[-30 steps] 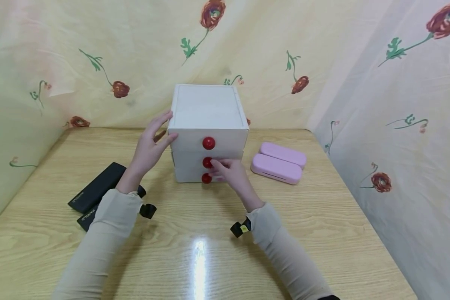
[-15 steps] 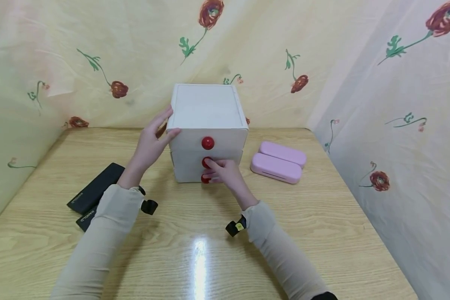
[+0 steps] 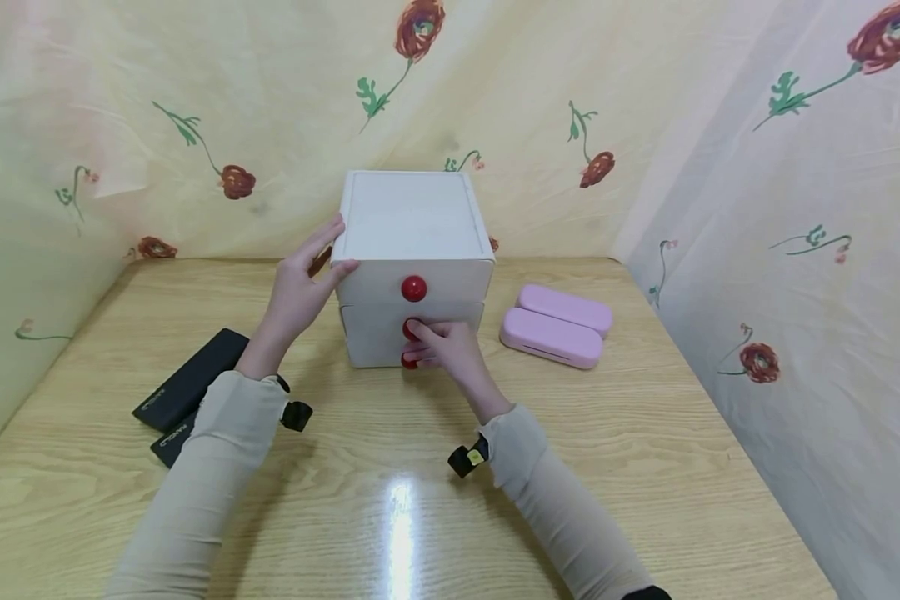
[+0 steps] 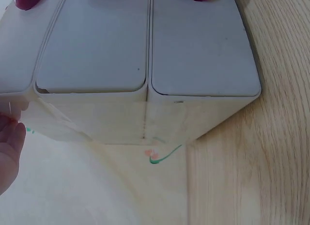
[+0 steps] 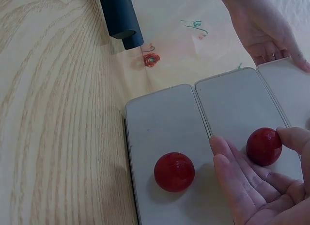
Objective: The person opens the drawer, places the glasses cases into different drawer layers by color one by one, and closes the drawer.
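Note:
A white box with three stacked drawers [image 3: 414,217] stands at the back of the table, its drawers closed. My left hand [image 3: 298,293] rests on the upper left corner, thumb on the front and extended fingers along the left side; only part of this hand [image 4: 8,157] shows in the left wrist view. With thumb and fingers, my right hand [image 3: 461,350] pinches the middle red knob [image 5: 264,146]. Its other fingers [image 5: 237,184] extend beside the bottom red knob [image 5: 174,172]. The top red knob [image 3: 414,288] is untouched.
Two pink cases [image 3: 551,336] lie side by side to the right of the box. On the left are two black boxes [image 3: 195,377], partly overlapping and partly behind my left sleeve. A flowered cloth [image 3: 495,92] hangs behind the table.
My right hand has shifted slightly left, bringing its thumb further over the middle knob. My left hand has moved slightly on the corner. The drawers look still closed.

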